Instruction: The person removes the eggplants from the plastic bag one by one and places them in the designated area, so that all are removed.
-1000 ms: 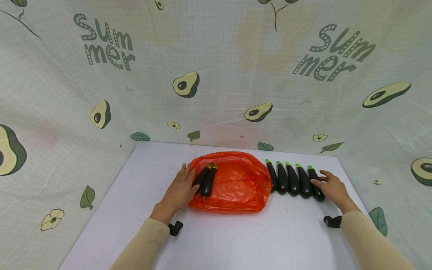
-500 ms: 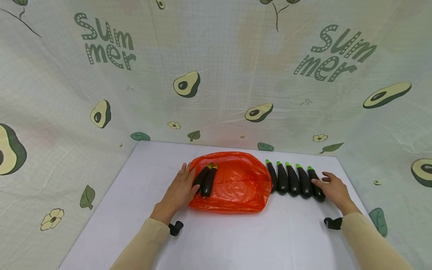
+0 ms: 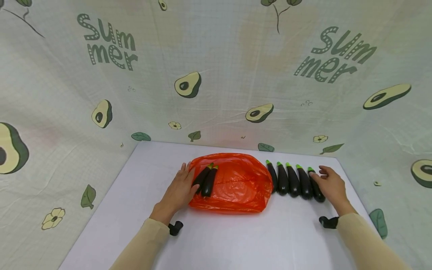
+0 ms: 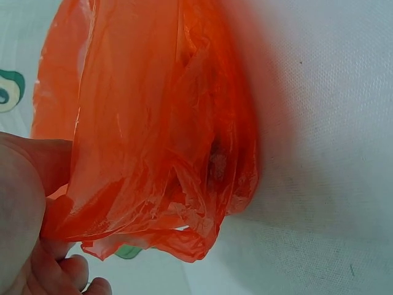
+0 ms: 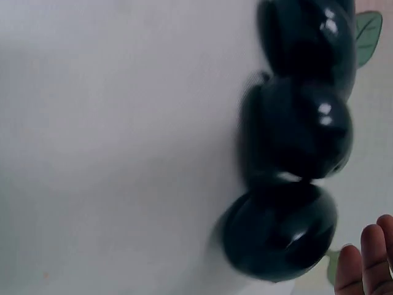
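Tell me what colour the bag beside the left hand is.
The bag is plain orange-red, best seen in the head view.

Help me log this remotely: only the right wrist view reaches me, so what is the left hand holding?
Observer: The left hand holds the edge of a red bag.

Operator: Does anything lie at the bag's left part?

Observer: Yes, two eggplants lie there side by side.

Operator: My view cuts off the row near the right hand. How many are in it?

Observer: The head view shows five eggplants in that row.
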### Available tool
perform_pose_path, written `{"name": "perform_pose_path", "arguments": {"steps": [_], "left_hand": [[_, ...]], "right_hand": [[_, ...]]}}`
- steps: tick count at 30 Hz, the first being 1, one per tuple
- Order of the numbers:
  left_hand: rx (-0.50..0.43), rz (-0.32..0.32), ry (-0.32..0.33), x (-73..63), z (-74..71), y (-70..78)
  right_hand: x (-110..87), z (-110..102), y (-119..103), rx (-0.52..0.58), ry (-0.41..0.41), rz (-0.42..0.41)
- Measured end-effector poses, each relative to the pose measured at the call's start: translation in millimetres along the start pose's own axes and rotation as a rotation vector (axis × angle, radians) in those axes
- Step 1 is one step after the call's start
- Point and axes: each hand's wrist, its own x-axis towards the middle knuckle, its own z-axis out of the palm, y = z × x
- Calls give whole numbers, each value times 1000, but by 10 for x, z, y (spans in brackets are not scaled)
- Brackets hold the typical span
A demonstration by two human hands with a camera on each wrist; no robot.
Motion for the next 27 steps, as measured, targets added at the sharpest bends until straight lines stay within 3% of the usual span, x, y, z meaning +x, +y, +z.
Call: {"name": "perform_pose_path", "arguments": {"steps": [13, 22, 27], "left_hand": [[9, -7, -3, 5, -20, 24], [9, 3, 4, 8, -26, 41], [34, 20, 12, 7, -31, 33]], "right_hand": [[-235, 138, -694, 120, 89, -157], [-469, 415, -1246, 210, 60, -136], [-544, 608, -1484, 276, 4, -146]]}}
